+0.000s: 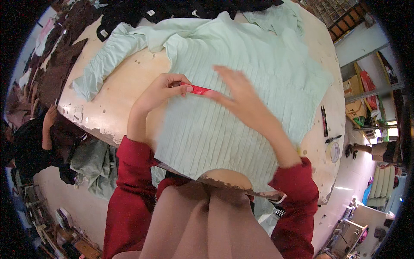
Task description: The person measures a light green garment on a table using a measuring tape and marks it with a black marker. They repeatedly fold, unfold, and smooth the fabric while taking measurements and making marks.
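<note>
The slim, glossy red object (200,90) is positioned above the pleated body of a pale mint-green garment (215,129); from where I stand, its exact kind cannot be identified. The left hand (159,93) pinches its left end between thumb and forefinger. The right hand (243,101) is spread: its thumb meets the opposite end and its fingers, blurred, are raised clear; how firmly that thumb bears cannot be told. The two-ended hold probably steadies the piece, while the garment appears to be laid flat so that its pleats stay accessible, with the curved cutout toward the wearer of the red sleeves (133,162) and one sleeve (108,56) extended leftward. The supporting surface is a pale tabletop (105,105) with a chipped edge. At its right side, within arm's reach, lie a slender black tool (324,122), a black pen (333,139) and a tape roll (332,152). Black garments (129,17) line the far edge; brown cloth (56,80) is heaped at left, near a co-worker (32,138) in black. Loaded shelving (366,93) stands at right.
</note>
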A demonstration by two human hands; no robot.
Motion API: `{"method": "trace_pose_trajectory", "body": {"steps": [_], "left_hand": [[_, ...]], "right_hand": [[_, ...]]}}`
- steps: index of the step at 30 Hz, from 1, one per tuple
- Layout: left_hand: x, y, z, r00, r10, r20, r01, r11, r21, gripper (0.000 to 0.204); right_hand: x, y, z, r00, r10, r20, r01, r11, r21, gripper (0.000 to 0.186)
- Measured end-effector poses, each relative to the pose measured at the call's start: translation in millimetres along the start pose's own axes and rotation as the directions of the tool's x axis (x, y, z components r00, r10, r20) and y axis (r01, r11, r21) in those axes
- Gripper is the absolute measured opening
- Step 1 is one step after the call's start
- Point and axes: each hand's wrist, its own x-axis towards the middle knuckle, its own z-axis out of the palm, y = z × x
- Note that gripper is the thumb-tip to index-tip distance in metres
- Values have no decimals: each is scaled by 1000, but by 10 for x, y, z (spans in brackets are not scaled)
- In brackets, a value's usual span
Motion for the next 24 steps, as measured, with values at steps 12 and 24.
{"method": "trace_pose_trajectory", "body": {"steps": [12,24], "left_hand": [[-197,-276,-167,845,-202,-496,217,976,-28,36],[-178,-378,-247,822,-233,-520,271,962,-3,14]], "right_hand": [[654,32,683,867,370,334,-479,433,763,20],[546,192,1120,712,524,468,-702,520,487,21]]}}
